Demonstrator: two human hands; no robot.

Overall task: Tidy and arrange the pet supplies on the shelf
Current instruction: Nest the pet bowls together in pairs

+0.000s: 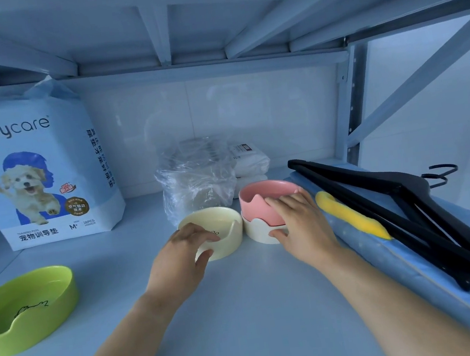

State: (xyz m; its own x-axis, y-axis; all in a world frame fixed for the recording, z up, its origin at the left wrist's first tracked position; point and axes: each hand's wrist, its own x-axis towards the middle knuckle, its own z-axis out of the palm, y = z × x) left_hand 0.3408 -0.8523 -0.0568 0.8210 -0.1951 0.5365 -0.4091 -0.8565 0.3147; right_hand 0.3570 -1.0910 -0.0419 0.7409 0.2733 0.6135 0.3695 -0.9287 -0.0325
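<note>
Our left hand [184, 251], fingers curled, pinches the near rim of the cream bowl [207, 219], mid-shelf and just left of the pink bowl [261, 204] stacked on a white bowl [257, 232], which our right hand [299, 223] clasps from the near right.

Shelf colours — by clock position
At 8 o'clock, lime-green bowl [27, 309] with black line drawing; cream bowl [219, 224]; pink bowl [263, 201] on white bowl [260, 232]; at 3 o'clock, black hangers [396, 210], yellow strip [352, 219], dotted pale-blue cloth [420, 279]; at 10 o'clock, pale-blue bag [33, 174] — puppy print.
</note>
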